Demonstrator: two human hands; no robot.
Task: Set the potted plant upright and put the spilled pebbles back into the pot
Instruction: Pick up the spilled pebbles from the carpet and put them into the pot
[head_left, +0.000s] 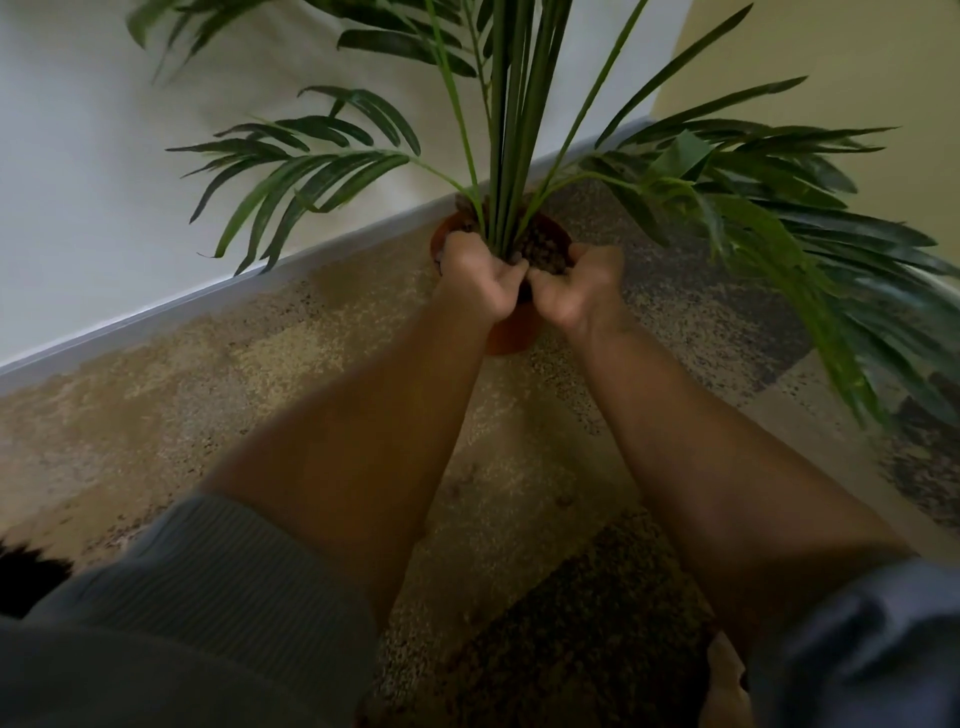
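Observation:
The terracotta pot (511, 332) stands upright on the speckled floor, close to the wall's baseboard. Its green palm-like plant (511, 130) rises straight up, with fronds spreading left and right. Brown pebbles (545, 252) fill the top of the pot around the stems. My left hand (475, 278) and my right hand (582, 286) are pressed side by side over the pot's near rim. Their fingers curl inward, cupped around pebbles at the base of the stems. The palms' insides are hidden. A few small blurred pebbles (563, 501) lie on the floor between my forearms.
A grey baseboard (208, 304) runs diagonally along the white wall behind the pot. Long fronds (831, 291) droop low over the floor at right. My bare foot (727, 675) shows at the bottom right, and grey sleeves are pushed up both arms.

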